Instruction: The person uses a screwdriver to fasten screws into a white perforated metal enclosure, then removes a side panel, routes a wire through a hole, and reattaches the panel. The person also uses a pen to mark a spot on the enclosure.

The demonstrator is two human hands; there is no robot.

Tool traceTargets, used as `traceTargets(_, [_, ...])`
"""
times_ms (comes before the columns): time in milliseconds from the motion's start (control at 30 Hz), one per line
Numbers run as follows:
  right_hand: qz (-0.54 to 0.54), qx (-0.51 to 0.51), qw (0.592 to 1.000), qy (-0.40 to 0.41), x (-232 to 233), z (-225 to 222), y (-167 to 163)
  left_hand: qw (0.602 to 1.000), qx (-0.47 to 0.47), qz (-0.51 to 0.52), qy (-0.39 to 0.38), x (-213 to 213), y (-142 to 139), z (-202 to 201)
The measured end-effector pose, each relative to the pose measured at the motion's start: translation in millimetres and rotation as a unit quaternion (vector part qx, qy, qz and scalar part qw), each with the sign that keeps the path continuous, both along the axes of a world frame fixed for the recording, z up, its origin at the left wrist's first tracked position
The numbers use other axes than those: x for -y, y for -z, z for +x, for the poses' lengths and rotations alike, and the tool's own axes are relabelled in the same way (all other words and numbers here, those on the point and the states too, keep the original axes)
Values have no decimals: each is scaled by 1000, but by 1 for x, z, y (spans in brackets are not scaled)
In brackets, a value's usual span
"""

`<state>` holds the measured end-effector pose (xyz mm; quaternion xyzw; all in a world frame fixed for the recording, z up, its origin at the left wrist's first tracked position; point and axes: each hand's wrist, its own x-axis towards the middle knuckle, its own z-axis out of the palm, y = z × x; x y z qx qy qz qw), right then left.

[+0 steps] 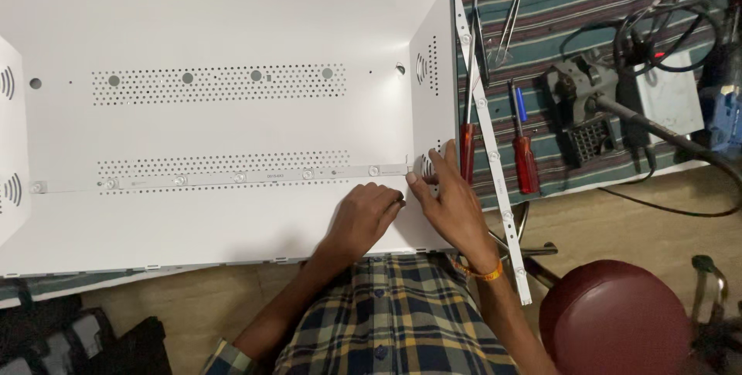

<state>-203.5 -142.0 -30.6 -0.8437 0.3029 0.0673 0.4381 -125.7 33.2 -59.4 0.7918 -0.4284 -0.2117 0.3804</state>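
The LED strip [232, 178] lies flat along the white back panel [232, 35], lower row. Its right end is pinched by the right hand [452, 205]; the left hand [363, 216] is curled shut beside it, touching the panel. Strip judged thin, light, bendy, w/ fragile lenses — best held by the edges, near the end.

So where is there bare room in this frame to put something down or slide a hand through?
Bare patches: the white panel above its upper perforated band, and between the LED strip and the near edge, left of the left hand. Crowded: the right hand at the strip's end, and the striped cloth with screwdrivers, tweezers and cables.
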Motion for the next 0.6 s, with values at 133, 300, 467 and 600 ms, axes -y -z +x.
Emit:
traceTargets(133, [23, 12, 999, 40, -5, 5, 5, 1000, -7, 27, 0, -7, 8, -6])
traceTargets(300, [42, -41, 993, 102, 9, 6, 3, 1000, -10, 8, 6, -9, 15, -8])
traceTargets(467, [151, 48, 969, 192, 30, 1, 1, 1000, -3, -15, 13, -9, 16, -8])
traceTargets(600, [193, 86, 955, 210, 29, 6, 2, 1000, -1, -10, 19, -8, 16, -8])
